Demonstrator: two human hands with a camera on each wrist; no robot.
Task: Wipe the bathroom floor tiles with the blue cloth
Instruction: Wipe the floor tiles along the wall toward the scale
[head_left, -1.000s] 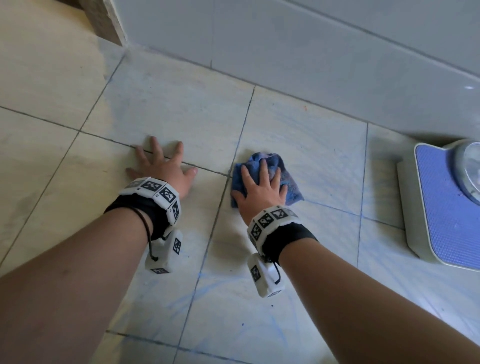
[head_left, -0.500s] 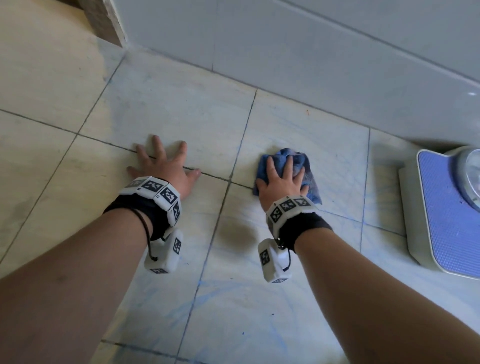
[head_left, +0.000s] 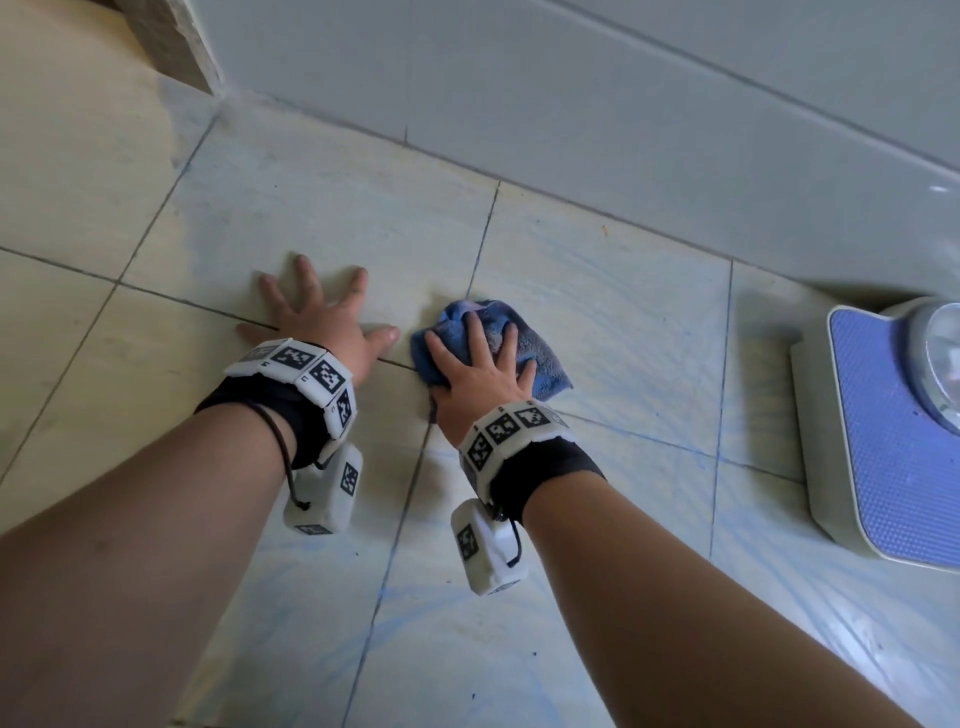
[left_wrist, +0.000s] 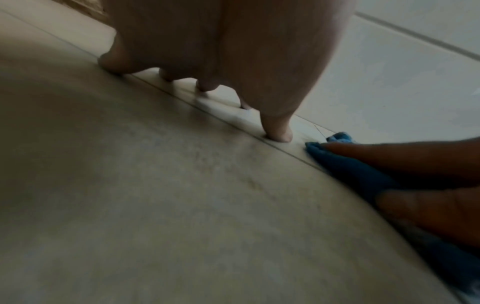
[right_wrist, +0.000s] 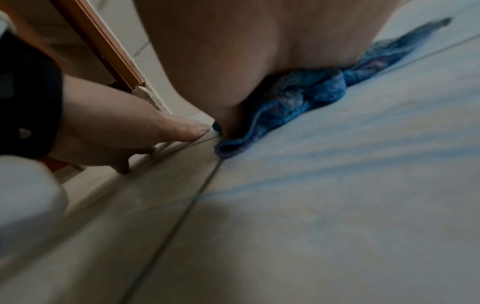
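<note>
The crumpled blue cloth (head_left: 543, 358) lies on the pale floor tiles (head_left: 597, 291) over a grout crossing. My right hand (head_left: 480, 364) presses flat on it, fingers straight and spread. Just left of it my left hand (head_left: 317, 322) rests palm down on the tile with fingers splayed, its thumb nearly touching the cloth. The left wrist view shows the left hand (left_wrist: 233, 51) braced on its fingertips and the cloth (left_wrist: 350, 170) under the right hand's fingers (left_wrist: 402, 156). From the right wrist, the cloth (right_wrist: 298, 96) bulges out under the palm (right_wrist: 233, 51).
A white bathroom scale (head_left: 893, 441) with a blue mat top stands on the floor at the right. The tiled wall (head_left: 571, 104) runs along the far edge, with a door frame corner (head_left: 171, 47) at the top left. Faint blue streaks mark the tiles near me.
My right hand slid the cloth right, then back left, so it now sits beside my left thumb. The left hand stayed planted.
</note>
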